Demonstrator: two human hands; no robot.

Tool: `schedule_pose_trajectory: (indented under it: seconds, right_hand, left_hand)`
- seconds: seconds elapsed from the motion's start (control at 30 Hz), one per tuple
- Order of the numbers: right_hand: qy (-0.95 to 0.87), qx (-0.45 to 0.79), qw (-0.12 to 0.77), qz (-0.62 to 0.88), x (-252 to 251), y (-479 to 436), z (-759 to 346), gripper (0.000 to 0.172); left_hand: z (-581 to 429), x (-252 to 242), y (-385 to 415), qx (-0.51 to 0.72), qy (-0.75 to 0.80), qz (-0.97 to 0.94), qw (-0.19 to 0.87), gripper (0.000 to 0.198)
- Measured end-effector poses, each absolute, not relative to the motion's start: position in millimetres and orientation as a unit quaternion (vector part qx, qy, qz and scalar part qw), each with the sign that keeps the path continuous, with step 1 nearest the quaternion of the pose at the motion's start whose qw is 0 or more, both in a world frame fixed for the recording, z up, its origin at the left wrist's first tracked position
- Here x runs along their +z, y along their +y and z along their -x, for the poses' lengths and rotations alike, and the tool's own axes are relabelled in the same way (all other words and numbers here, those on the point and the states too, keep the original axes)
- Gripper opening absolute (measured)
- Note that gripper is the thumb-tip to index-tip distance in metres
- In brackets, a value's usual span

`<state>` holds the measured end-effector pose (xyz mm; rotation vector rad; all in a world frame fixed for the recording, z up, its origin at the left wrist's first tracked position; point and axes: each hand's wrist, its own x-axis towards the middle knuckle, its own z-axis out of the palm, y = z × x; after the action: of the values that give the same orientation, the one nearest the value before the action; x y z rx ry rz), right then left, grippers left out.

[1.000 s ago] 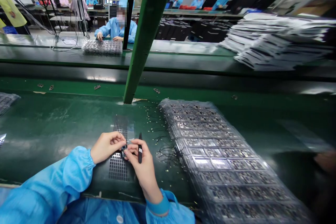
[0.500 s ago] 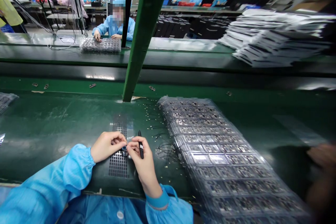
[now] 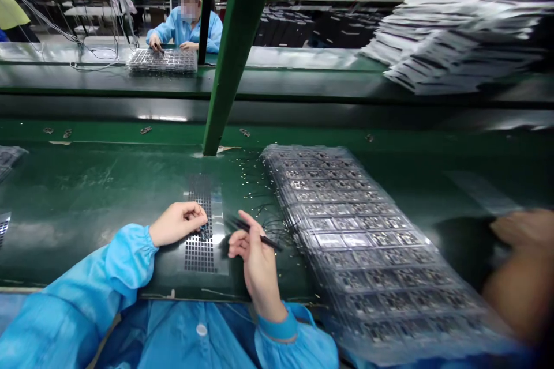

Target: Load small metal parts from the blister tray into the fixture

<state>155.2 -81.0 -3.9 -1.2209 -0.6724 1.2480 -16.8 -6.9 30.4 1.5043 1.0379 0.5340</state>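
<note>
My left hand (image 3: 177,223) rests on a black perforated grid sheet (image 3: 199,256), its fingertips pinched on a small dark component (image 3: 201,233). My right hand (image 3: 256,256) sits a little to the right, apart from that component, and grips a slim black tool (image 3: 259,236), possibly tweezers. Just right of it lies a long stack of plastic-wrapped component trays (image 3: 350,236). Both my sleeves are pale blue. A blurred hand of another person (image 3: 521,230) reaches in at the right edge, above the stack's right side.
A green steel post (image 3: 231,63) rises from the green belt (image 3: 108,196). Tiny bright bits and black wires (image 3: 270,222) lie beside the stack. Across the line, a co-worker (image 3: 186,26) works at a tray (image 3: 162,60), with white stacked packages (image 3: 454,43) to the right.
My right hand has moved right, away from the component, and its tool has tilted from upright to nearly level. The blurred hand at right has come further in.
</note>
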Motion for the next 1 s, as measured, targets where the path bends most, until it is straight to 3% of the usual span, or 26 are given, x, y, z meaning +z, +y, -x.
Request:
schedule_pose_trajectory:
  seconds: [0.1,0.23,0.5,1.0]
  right_hand:
    - [-0.28,0.587,0.534,0.541,-6,-106,-169,0.057]
    - [-0.331,0.578,0.466,0.582,-3,-126,-177,0.049]
    - [-0.409,0.465,0.443,0.648,-6,-128,-168,0.034]
    - [-0.435,0.435,0.418,0.669,-5,-131,-167,0.032]
  left_hand:
    - [18,31,-17,0.154,0.401,-0.676,0.599,0.017]
    - [14,28,-27,0.086,0.376,-0.713,0.585,0.015]
    - [9,28,-28,0.069,0.386,-0.75,0.533,0.011]
    - [9,28,-28,0.059,0.397,-0.748,0.529,0.012]
